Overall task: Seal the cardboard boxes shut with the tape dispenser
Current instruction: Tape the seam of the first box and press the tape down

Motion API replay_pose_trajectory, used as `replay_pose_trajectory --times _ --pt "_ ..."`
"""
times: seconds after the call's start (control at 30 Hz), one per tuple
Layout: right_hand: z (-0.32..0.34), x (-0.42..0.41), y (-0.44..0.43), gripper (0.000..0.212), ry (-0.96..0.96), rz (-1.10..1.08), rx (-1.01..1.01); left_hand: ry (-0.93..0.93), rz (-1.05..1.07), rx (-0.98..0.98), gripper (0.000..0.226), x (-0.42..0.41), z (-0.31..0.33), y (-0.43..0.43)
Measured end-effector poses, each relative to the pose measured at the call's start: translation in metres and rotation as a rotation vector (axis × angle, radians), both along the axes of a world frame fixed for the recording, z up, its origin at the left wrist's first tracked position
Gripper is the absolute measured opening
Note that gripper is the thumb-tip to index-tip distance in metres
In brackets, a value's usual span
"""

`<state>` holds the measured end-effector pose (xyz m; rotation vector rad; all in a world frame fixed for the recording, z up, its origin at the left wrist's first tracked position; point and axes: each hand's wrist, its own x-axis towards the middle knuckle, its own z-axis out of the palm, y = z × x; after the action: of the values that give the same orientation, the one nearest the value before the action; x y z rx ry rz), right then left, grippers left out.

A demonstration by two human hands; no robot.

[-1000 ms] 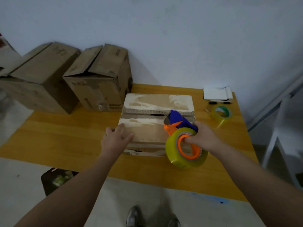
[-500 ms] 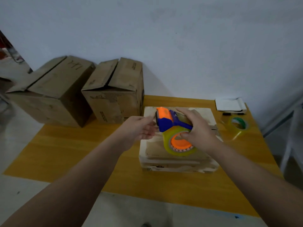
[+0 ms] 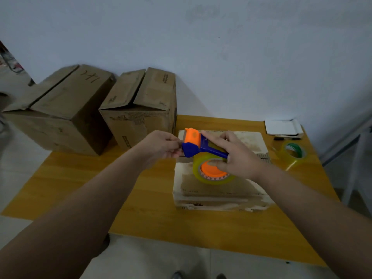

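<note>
A blue and orange tape dispenser (image 3: 198, 145) with a yellowish tape roll (image 3: 213, 173) hovers over a flat pale cardboard box (image 3: 219, 190) on the wooden table (image 3: 141, 206). My right hand (image 3: 235, 156) grips the dispenser, thumb in the orange hub, fingers across the blue frame. My left hand (image 3: 161, 147) pinches at the dispenser's front end by the orange head; whether it holds the tape end cannot be made out. Two taller brown boxes stand at the back left, a large box (image 3: 60, 109) and a narrower box (image 3: 141, 109), their top flaps untaped.
A spare tape roll with a green core (image 3: 292, 153) lies at the right of the table, beyond it a black marker (image 3: 284, 138) and a white pad (image 3: 283, 127). The wall rises right behind the table. A white chair frame (image 3: 354, 158) stands to the right.
My right hand has lifted the dispenser from the box's near edge to above its middle and turned it leftward. My left hand left the box top and came to the dispenser's head.
</note>
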<state>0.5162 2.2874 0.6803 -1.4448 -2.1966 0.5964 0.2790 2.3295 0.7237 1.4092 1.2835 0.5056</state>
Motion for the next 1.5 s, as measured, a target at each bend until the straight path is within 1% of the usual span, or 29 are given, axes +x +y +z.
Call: replay_pose_trajectory --times 0.13,0.2,0.3,0.37,0.47,0.53,0.6,0.67,0.77,0.87,1.0,1.23,1.27,1.33,1.4,1.43,1.47,1.5 --pt "0.010 0.011 0.002 0.093 -0.113 0.019 0.006 -0.015 0.053 0.014 0.009 -0.013 -0.008 0.004" --pt "0.020 0.020 0.004 0.090 -0.232 0.021 0.003 0.005 0.078 0.035 0.010 -0.024 -0.015 0.006" --pt "0.033 0.031 0.006 0.080 -0.385 0.007 0.014 0.008 0.163 0.014 0.010 -0.039 -0.030 0.008" --pt "0.036 0.033 0.007 0.080 -0.493 -0.020 0.016 0.019 0.226 -0.010 0.010 -0.046 -0.042 0.009" --pt "0.033 0.021 0.013 0.074 -0.727 -0.014 0.128 0.081 0.327 -0.024 0.011 -0.041 -0.061 0.008" --pt "0.029 0.005 0.018 0.068 -0.835 -0.009 0.184 0.151 0.380 0.004 0.018 -0.029 -0.075 0.006" --pt "0.027 -0.008 0.023 0.063 -0.893 -0.003 0.199 0.231 0.398 0.071 0.034 -0.021 -0.089 0.006" --pt "0.028 -0.016 0.027 0.060 -0.915 0.006 0.191 0.306 0.417 0.124 0.046 -0.019 -0.101 0.008" --pt "0.029 -0.026 0.034 0.060 -0.928 0.008 0.157 0.368 0.462 0.112 0.045 -0.017 -0.111 0.017" --pt "0.028 -0.031 0.041 0.059 -0.940 0.007 0.115 0.367 0.495 0.104 0.050 -0.016 -0.117 0.027" --pt "0.022 -0.032 0.047 0.059 -0.934 0.007 0.054 0.354 0.485 0.084 0.045 -0.016 -0.133 0.033" --pt "0.011 -0.035 0.052 0.059 -0.938 0.004 0.027 0.342 0.420 -0.062 0.047 -0.009 -0.158 0.032" --pt "0.010 -0.035 0.052 0.059 -0.942 0.006 0.027 0.327 0.403 -0.114 0.055 -0.005 -0.160 0.032" --pt "0.010 -0.037 0.053 0.059 -0.947 0.008 0.029 0.317 0.368 -0.220 0.080 0.002 -0.162 0.032" --pt "0.010 -0.037 0.053 0.060 -0.952 0.007 0.027 0.313 0.366 -0.322 0.096 0.004 -0.164 0.031" --pt "0.010 -0.037 0.052 0.060 -0.954 0.005 0.025 0.324 0.387 -0.371 0.102 0.002 -0.165 0.029" --pt "0.010 -0.036 0.052 0.060 -0.954 0.003 0.028 0.358 0.415 -0.379 0.104 -0.002 -0.165 0.027" --pt "0.010 -0.036 0.051 0.060 -0.954 0.000 0.033 0.384 0.460 -0.332 0.098 -0.006 -0.164 0.025"
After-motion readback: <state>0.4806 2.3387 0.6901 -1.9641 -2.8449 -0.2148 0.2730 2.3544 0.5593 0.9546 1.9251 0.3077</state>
